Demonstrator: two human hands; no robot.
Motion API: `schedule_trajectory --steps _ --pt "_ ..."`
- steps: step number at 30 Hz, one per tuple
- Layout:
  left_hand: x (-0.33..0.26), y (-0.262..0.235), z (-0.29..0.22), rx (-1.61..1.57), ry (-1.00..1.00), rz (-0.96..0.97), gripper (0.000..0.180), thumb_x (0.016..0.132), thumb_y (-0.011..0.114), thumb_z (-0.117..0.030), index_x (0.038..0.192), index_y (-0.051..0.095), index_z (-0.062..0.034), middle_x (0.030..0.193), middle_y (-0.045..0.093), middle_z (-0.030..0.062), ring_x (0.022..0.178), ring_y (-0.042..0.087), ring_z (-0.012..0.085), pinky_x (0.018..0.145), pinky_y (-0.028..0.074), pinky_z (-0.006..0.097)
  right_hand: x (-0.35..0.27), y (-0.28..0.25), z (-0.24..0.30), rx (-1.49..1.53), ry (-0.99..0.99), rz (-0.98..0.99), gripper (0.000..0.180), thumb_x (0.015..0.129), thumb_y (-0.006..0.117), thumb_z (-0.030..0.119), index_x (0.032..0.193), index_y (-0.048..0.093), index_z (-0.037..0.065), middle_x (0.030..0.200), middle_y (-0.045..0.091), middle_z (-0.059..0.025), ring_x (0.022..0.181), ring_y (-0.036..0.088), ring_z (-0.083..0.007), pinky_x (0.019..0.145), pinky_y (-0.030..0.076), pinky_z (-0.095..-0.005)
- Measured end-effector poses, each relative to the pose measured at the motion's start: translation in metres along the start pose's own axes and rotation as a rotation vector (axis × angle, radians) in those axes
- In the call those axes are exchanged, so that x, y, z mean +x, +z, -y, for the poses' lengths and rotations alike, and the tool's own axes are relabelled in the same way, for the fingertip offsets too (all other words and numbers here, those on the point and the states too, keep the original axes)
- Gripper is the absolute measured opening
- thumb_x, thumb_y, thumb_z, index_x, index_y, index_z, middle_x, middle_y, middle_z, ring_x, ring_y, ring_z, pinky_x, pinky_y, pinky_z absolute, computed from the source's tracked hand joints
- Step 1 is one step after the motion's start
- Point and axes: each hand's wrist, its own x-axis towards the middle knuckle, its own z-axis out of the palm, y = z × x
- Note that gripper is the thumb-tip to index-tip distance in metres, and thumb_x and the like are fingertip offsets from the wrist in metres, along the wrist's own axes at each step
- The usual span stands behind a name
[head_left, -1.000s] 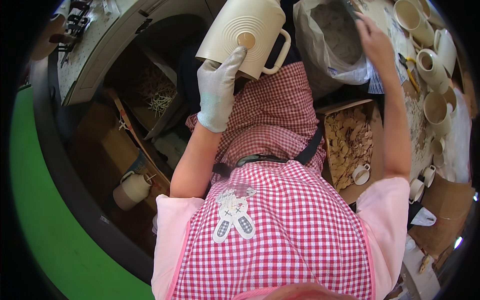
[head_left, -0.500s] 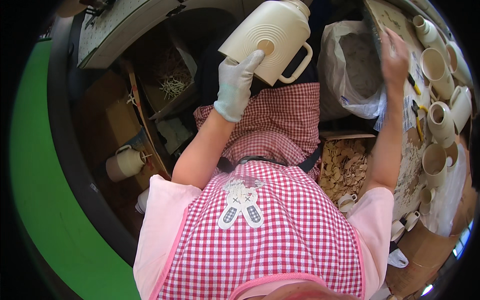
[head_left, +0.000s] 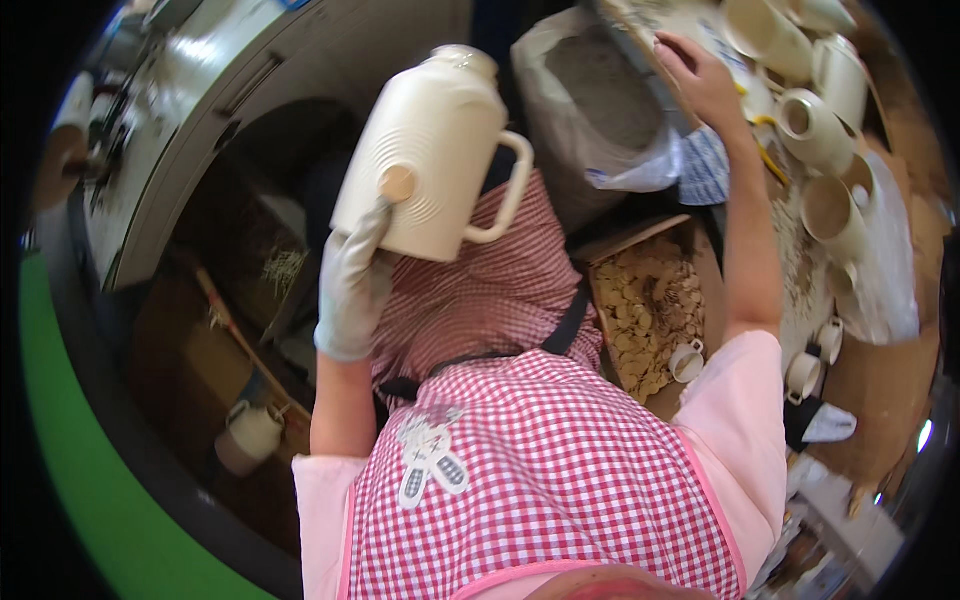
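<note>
My gloved left hand [head_left: 355,280] grips a cream jug-shaped flask body [head_left: 430,150] near its lower left end. The flask is tilted, with its neck pointing up and its loop handle to the right. Concentric rings mark its side, and a round tan disc [head_left: 397,183] shows at their centre, just by my thumb. My bare right hand [head_left: 700,80] is at the workbench edge [head_left: 650,50], its fingers curled. What they hold, if anything, is too small to make out.
A plastic-lined bin [head_left: 590,110] stands before the bench. Below it, a box of tan discs [head_left: 640,310] holds a small white cup [head_left: 686,361]. Several cream flask bodies [head_left: 815,130] crowd the bench on the right. Another flask [head_left: 250,437] lies at lower left.
The view has shifted and turned. The flask in my left hand now stands more upright, lower and further left in view. My right hand has drawn to the bench edge, its fingers more curled.
</note>
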Motion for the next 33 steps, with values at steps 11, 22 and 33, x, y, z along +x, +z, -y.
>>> schedule_trajectory --steps 11,22,33 --pt "-0.016 0.008 -0.021 0.044 0.12 -0.129 0.037 0.104 0.052 -0.005 0.139 0.052 0.0077 0.132 0.063 0.0213 0.115 0.07 0.0273 0.093 0.063 0.037 0.025 -0.048 -0.141 -0.766 -0.311 -0.004 0.035 0.092 0.062 0.013 0.126 0.066 0.009 0.12 0.068 -0.0166 0.111 0.066 -0.0368 0.094 0.054 -0.0467" --pt "-0.013 0.027 -0.032 -0.26 -0.194 -0.395 0.051 0.1 0.066 -0.018 0.14 0.051 0.01 0.125 0.068 0.0201 0.113 0.071 0.0238 0.097 0.059 0.036 -0.068 0.051 0.181 0.73 0.192 0.482 0.034 0.11 0.052 0.028 0.135 0.066 0.009 0.076 0.056 0.0028 0.062 0.051 -0.0022 0.053 0.039 -0.0159" --pt "-0.014 0.039 -0.036 -0.193 -0.222 -0.374 0.05 0.099 0.069 -0.025 0.136 0.058 0.0057 0.121 0.071 0.0174 0.107 0.072 0.0237 0.094 0.06 0.036 -0.122 0.115 0.234 0.091 -0.309 0.304 0.049 0.098 0.063 0.001 0.144 0.062 0.018 0.083 0.065 -0.0134 0.065 0.065 -0.0241 0.057 0.052 -0.034"
